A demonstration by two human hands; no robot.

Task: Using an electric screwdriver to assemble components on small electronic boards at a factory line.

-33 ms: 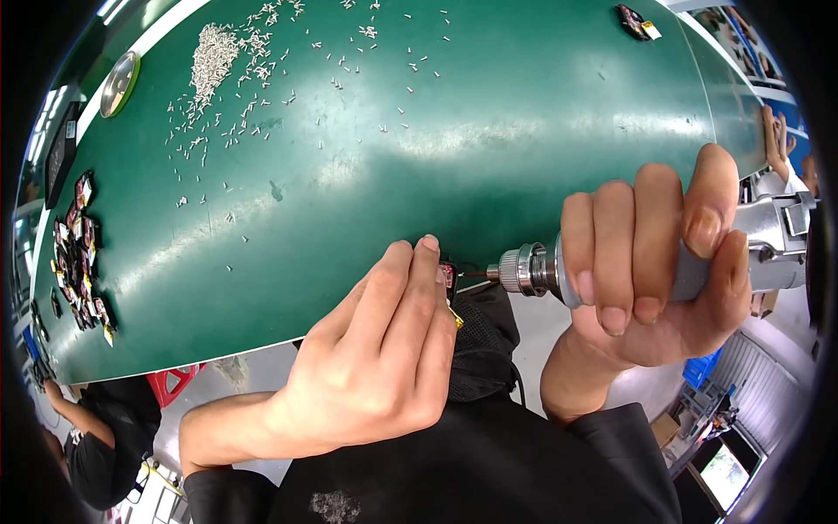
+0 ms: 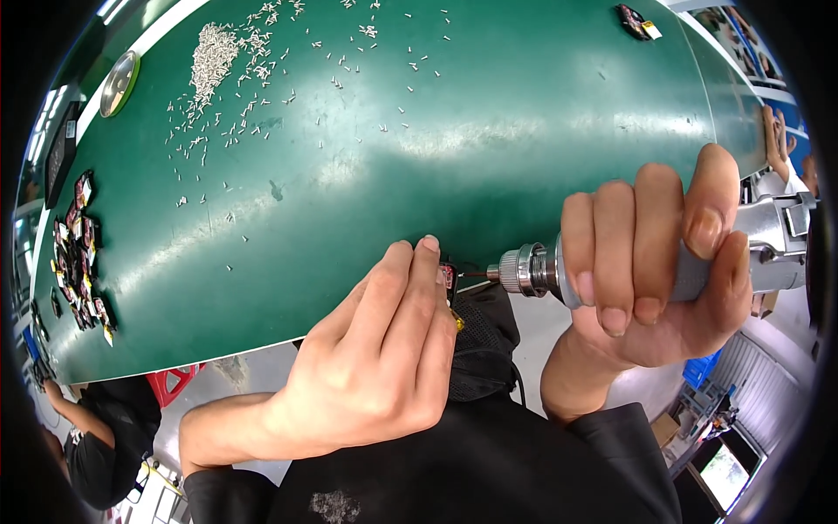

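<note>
My right hand (image 2: 650, 262) is wrapped round a grey and silver power screwdriver (image 2: 524, 270), held sideways with its thin bit pointing left. The bit's tip reaches the edge of a small black part with a reddish face (image 2: 449, 273), near the table's front edge. My left hand (image 2: 375, 349) is closed on that part, its fingers hiding most of it. A bit of yellow shows just below the fingers. Whether the bit sits in a screw is too small to tell.
Many small silver screws (image 2: 212, 61) lie heaped and scattered on the green table (image 2: 524, 113). A round green-rimmed dish (image 2: 120, 85) stands far left. Similar black parts (image 2: 80, 253) are piled at the left; another (image 2: 638, 23) lies far right. Other people (image 2: 105, 445) are nearby.
</note>
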